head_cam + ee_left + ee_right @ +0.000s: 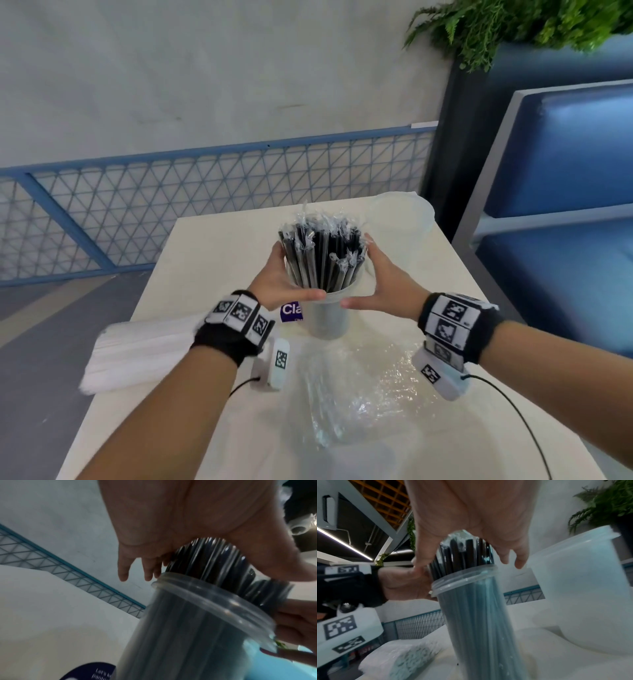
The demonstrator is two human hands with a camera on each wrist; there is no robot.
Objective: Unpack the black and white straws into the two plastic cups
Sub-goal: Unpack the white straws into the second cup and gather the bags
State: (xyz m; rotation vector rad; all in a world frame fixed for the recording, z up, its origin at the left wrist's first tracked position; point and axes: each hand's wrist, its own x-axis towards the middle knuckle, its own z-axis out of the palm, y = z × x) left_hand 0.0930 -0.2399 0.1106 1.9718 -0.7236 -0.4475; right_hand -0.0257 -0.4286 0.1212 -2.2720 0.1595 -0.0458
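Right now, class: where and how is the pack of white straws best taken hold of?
Grip the pack of white straws around its middle, coming from above. It lies flat at the table's left edge, long and narrow, so fingers can wrap across its width.

Probably café: blue booth seat (561,154), fern planter (513,24), small table (212,246).

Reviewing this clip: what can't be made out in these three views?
- Second plastic cup: head view, pale against the table, contents unreadable; right wrist view shows only its frosted wall.
- Purple label: head view, cut off by the left hand and the cup.
- White straws: head view, blurred; whether the pack is opened is unclear.
- Black straws: count unreadable; film wrappers and the right hand cover them.
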